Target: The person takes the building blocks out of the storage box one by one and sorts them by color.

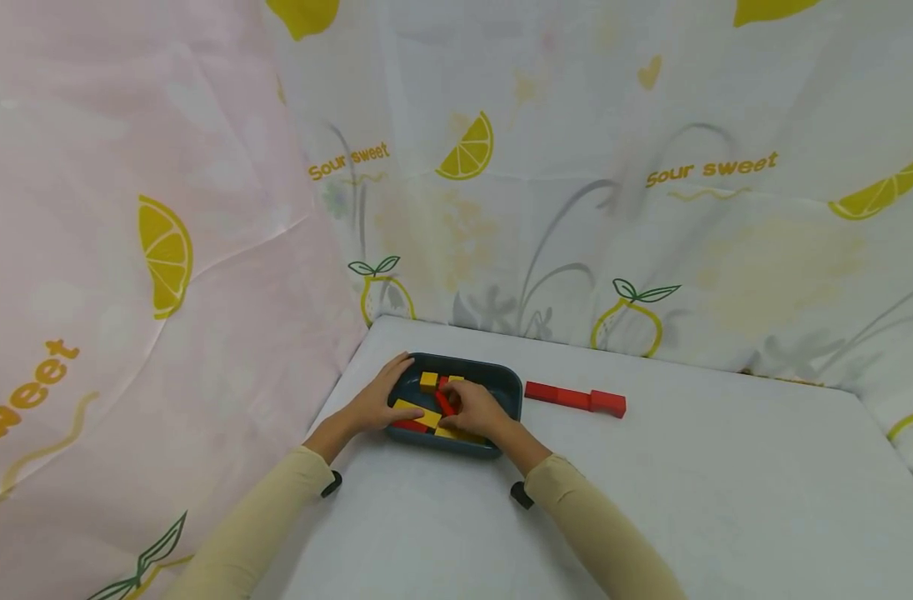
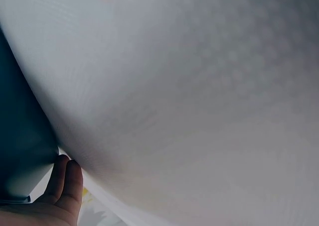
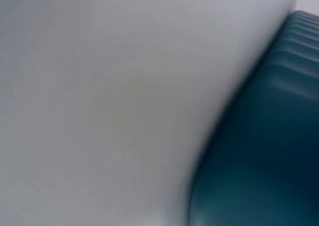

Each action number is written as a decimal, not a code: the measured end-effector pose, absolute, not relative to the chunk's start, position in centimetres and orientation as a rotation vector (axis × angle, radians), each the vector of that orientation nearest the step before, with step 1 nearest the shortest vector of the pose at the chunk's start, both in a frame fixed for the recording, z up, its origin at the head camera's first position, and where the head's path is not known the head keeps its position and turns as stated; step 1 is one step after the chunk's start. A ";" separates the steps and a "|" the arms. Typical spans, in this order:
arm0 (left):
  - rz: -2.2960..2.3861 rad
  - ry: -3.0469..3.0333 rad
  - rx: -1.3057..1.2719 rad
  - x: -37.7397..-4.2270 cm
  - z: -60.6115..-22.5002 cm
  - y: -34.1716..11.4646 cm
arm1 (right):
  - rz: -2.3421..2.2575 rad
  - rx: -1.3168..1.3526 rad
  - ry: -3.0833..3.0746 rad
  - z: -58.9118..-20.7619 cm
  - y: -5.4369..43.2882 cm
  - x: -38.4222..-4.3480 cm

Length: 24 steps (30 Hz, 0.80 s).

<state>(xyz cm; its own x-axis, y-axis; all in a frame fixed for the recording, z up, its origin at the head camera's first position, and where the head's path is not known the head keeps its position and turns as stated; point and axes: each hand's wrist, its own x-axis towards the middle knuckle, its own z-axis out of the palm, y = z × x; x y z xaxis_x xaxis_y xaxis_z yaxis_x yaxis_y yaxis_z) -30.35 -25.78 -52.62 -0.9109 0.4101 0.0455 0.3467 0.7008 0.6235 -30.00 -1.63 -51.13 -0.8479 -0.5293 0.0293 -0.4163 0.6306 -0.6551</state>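
Note:
A dark teal rectangular dish [image 1: 518,390] holds several yellow and red wooden blocks. My left hand [image 1: 372,407] grips the dish at its left side, fingers along the outer wall and thumb inside over a yellow block [image 1: 430,418]. In the left wrist view, two fingers [image 2: 70,188] lie against the outside of the dish [image 2: 22,121]. Reaching in over the right side, my right hand [image 1: 477,408] pinches a red block [image 1: 445,403] among the others. Its fingertips partly hide the blocks beneath. The right wrist view has only the dish's outer wall [image 3: 264,156] and the white cloth.
Right of the dish, a row of red blocks [image 1: 574,398] lies end to end on the white-covered table [image 1: 696,475]. Lemon-printed cloth [image 1: 531,167] hangs behind the table, and pink cloth [image 1: 224,183] hangs at the left.

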 end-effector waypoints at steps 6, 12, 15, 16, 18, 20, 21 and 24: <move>0.984 2.813 0.613 -30.3 -52.6 -25.6 | -0.917 -0.799 2.750 -51.6 -1.9 -30.2; 0.983 2.812 0.596 -30.3 -52.6 -25.7 | -0.861 -0.788 2.774 -51.7 -2.1 -30.2; 0.993 2.808 0.601 -30.3 -52.6 -25.7 | -0.886 -0.762 2.773 -51.8 -2.0 -30.1; 0.993 2.807 0.605 -30.3 -52.6 -25.7 | -0.901 -0.750 2.772 -51.8 -2.0 -30.1; 0.990 2.808 0.607 -30.3 -52.6 -25.7 | -0.941 -0.725 2.767 -51.9 -2.0 -30.2; 0.990 2.810 0.608 -30.3 -52.6 -25.7 | -0.993 -0.699 2.762 -52.0 -1.9 -30.2; 0.992 2.812 0.615 -30.3 -52.6 -25.7 | -1.031 -0.688 2.755 -52.0 -1.9 -30.2; 0.998 2.812 0.619 -30.3 -52.5 -25.7 | -1.176 -0.669 2.719 -51.9 -1.7 -30.1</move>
